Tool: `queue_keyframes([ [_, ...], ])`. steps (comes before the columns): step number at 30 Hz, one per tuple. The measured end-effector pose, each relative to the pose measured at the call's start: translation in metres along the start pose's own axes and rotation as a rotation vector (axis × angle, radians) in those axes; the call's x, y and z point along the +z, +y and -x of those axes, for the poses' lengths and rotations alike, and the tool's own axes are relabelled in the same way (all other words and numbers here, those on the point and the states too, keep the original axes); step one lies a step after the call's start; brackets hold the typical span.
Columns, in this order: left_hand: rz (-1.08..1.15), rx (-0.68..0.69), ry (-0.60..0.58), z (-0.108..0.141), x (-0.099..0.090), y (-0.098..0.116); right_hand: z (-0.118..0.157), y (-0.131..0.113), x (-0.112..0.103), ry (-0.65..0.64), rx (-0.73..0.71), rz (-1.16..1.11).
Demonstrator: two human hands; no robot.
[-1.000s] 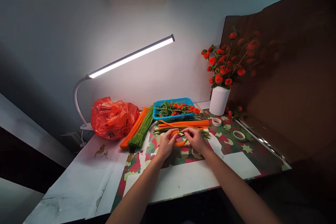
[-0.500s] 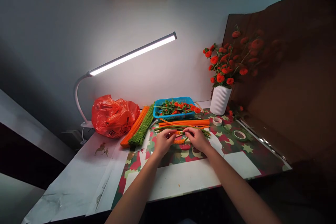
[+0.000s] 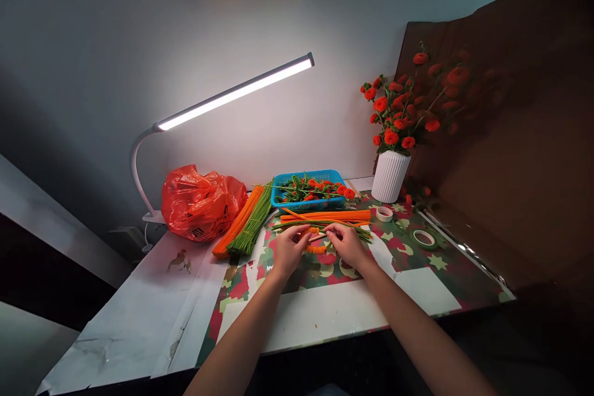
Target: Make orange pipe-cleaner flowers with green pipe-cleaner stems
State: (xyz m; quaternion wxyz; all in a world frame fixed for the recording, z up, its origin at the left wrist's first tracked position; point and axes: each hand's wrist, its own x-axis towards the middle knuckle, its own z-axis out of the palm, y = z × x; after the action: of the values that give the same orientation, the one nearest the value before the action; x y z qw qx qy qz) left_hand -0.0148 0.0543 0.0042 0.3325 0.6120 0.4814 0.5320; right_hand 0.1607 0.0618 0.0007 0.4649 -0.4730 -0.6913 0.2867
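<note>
Both hands meet over the patterned table cover, fingertips close together. My left hand (image 3: 290,250) pinches a small orange coiled pipe cleaner (image 3: 314,231) near its left end. Across the small gap, my right hand (image 3: 347,244) has thumb and fingers pinched near the coil's other end; what lies between them is too small to make out. A thin pale stick (image 3: 318,237) shows between the hands, just below the coil. Another orange coiled piece (image 3: 317,250) lies lower, beneath the fingers. Straight orange pipe cleaners (image 3: 343,216) and green ones (image 3: 301,224) lie just behind the hands.
Behind stands a blue basket (image 3: 278,203) of red flowers and green stems. To its left are bundled green pipe cleaners (image 3: 253,223) and a red plastic bag (image 3: 202,204) under a lit lamp (image 3: 236,93). At right are a white vase (image 3: 390,176) and tape rolls (image 3: 424,239).
The fingers have shifted slightly around the orange coil, and the pale stick shows more clearly between them. The view has tilted very slightly; objects on the table stay in place.
</note>
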Motion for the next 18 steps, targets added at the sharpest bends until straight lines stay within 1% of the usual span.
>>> queue_keyframes([
  [2,0.015,-0.003,-0.012,0.0003,0.0013,-0.0031,-0.0002,0.0010,0.0009,0.015,0.005,-0.012],
  [4,0.034,-0.008,-0.049,0.0005,0.0019,-0.0053,-0.0002,0.0013,0.0008,0.013,0.001,-0.016],
  [7,0.035,-0.005,-0.097,0.0010,0.0014,-0.0053,0.0007,-0.0006,-0.0003,-0.012,-0.021,-0.020],
  [10,0.026,0.008,-0.119,0.0014,0.0010,-0.0035,0.0015,-0.0037,-0.0014,-0.041,-0.025,-0.025],
  [15,0.059,-0.039,-0.087,0.0010,0.0030,-0.0053,0.0011,-0.0041,-0.0004,0.015,0.000,-0.024],
  [18,0.126,-0.091,-0.067,0.0002,0.0041,-0.0059,0.0008,-0.0031,-0.0006,0.005,-0.006,-0.009],
])
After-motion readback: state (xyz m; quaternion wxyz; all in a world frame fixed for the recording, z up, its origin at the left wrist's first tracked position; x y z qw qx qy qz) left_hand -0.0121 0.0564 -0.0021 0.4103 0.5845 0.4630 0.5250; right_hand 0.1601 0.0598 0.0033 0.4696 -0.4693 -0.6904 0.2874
